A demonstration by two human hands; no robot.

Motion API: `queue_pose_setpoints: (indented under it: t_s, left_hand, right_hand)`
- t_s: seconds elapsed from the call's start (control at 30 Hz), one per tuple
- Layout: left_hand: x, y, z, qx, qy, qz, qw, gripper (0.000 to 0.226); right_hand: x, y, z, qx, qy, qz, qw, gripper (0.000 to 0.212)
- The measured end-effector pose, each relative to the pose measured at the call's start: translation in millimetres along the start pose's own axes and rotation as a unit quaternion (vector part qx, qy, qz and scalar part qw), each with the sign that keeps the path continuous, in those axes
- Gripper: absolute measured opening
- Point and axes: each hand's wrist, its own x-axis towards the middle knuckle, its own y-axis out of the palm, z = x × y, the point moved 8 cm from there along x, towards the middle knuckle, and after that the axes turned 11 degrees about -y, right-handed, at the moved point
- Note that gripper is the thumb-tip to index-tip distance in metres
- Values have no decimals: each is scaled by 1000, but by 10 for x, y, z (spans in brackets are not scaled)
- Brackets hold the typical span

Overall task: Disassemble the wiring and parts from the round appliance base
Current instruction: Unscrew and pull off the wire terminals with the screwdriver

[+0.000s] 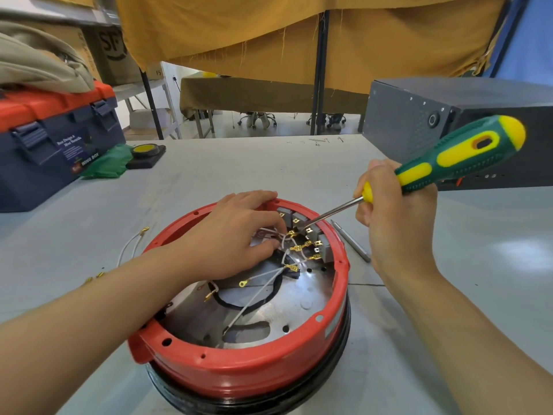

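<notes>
A round red appliance base (pixel 239 372) lies open side up on the grey table, its metal plate showing inside. White wires (pixel 263 292) with brass terminals run to grey switch blocks (pixel 314 235) at the far rim. My left hand (pixel 236 238) reaches into the base and pinches a white wire near the terminals. My right hand (pixel 395 211) grips a green and yellow screwdriver (pixel 457 157), whose metal tip sits at the terminals by the switch blocks.
A loose white wire (pixel 131 247) lies left of the base and a thin metal bit (pixel 350 241) lies right of it. A blue and orange toolbox (pixel 51 139), a tape roll (pixel 145 151) and a grey metal box (pixel 434 121) stand further back.
</notes>
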Motion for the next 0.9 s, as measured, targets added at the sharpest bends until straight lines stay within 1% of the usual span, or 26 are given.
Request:
queue_pose_setpoints:
  t_s: [0.27,0.5,0.6,0.67,0.73,0.8,0.9]
  left_hand:
    - [0,-3,2,-20,4,3,1000,21]
    - [21,-81,35,-57,-5,7,998,27]
    - [35,-110,116,-15,-32,3,999,43]
    - [38,-73,183,36,-71,26,996,58]
    - [33,-14,209,79,-94,49,991,68]
    - [33,10,194,97,-92,46,990,72]
    - [39,-2,166,88,-74,34,993,71]
  right_hand:
    - [32,-47,11,18,3,-15,1000,39]
    - [28,-35,40,18,1,-15,1000,37]
    - [25,-36,48,11,-3,-12,1000,36]
    - [27,-33,53,5,-6,-8,1000,35]
    - [28,-29,66,-3,-16,-2,1000,34]
    - [19,-14,79,-15,-29,10,999,32]
    - [10,2,84,-34,-42,22,998,31]
